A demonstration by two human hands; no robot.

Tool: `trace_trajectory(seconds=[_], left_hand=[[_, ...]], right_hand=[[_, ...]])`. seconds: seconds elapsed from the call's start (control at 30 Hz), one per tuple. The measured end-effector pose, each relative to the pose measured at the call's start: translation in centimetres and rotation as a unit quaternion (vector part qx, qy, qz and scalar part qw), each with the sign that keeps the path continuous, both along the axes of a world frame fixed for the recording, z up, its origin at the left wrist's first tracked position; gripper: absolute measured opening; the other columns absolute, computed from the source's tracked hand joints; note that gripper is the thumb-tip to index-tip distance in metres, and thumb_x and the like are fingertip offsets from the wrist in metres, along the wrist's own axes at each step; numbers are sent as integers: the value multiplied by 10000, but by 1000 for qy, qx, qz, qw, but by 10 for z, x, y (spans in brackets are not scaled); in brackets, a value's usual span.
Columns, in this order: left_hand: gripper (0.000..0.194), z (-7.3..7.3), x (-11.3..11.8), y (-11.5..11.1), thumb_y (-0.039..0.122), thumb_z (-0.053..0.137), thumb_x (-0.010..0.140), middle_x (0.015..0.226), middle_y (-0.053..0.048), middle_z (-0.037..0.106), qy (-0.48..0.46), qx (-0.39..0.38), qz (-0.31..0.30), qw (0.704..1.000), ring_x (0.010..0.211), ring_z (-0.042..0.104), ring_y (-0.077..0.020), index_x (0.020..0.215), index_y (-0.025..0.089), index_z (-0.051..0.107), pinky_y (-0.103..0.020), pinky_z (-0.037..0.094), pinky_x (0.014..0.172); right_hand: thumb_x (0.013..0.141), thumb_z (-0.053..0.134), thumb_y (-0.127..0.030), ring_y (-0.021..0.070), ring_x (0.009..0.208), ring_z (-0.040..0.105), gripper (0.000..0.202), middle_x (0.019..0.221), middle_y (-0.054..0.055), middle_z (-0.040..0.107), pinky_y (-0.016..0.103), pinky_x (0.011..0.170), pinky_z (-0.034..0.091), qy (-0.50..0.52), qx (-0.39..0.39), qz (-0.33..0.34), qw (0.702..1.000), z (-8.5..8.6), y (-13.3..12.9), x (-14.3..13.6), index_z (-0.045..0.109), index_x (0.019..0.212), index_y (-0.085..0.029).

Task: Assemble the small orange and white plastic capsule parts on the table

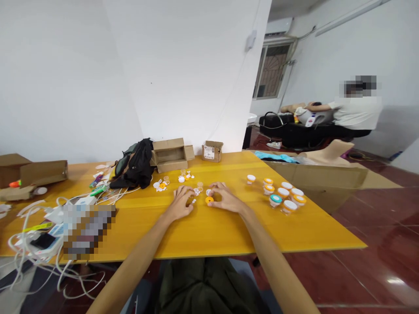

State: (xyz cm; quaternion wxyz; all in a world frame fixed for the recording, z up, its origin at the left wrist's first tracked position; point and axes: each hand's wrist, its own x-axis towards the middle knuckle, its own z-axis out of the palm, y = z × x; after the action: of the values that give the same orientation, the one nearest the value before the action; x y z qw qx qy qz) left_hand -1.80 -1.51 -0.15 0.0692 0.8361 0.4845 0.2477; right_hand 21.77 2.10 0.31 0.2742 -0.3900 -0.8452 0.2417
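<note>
My left hand rests on the yellow table, fingers apart and curved beside a small white piece. Facing it, my right hand has its thumb and fingers spread around an orange ring and a white disc; whether it grips either is hard to tell. Between the hands are small white gear-like parts, with a clear cup just behind. Further back lie more white and orange parts, and another group sits to the left.
Several lidded jars stand on the right. Behind are a black bag, an open carton and a small box. Tangled cables cover the left. A person sits beyond the table.
</note>
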Motion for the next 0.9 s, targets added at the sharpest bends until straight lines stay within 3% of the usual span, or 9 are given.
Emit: trace_trajectory(seconds=[0.47,0.9], left_hand=[[348,2,0,-2,108,520,741,1232,-59,553,-2,-3,2,1000,1183,418,-280,1044,263,590,-472,336,982],[348,1,1,0,83,527,718,1203,-52,566,-15,4,20,1000,1178,415,-272,1017,249,598,-456,332,976]], right_hand=[[701,777,-400,276,1106,501,241,1123,51,538,481,1007,394,-34,7,16,999,-6,3,7,714,900,-280],[672,814,-372,259,1098,501,225,1096,45,551,444,1000,409,-39,27,27,999,-2,-6,-11,725,852,-271]])
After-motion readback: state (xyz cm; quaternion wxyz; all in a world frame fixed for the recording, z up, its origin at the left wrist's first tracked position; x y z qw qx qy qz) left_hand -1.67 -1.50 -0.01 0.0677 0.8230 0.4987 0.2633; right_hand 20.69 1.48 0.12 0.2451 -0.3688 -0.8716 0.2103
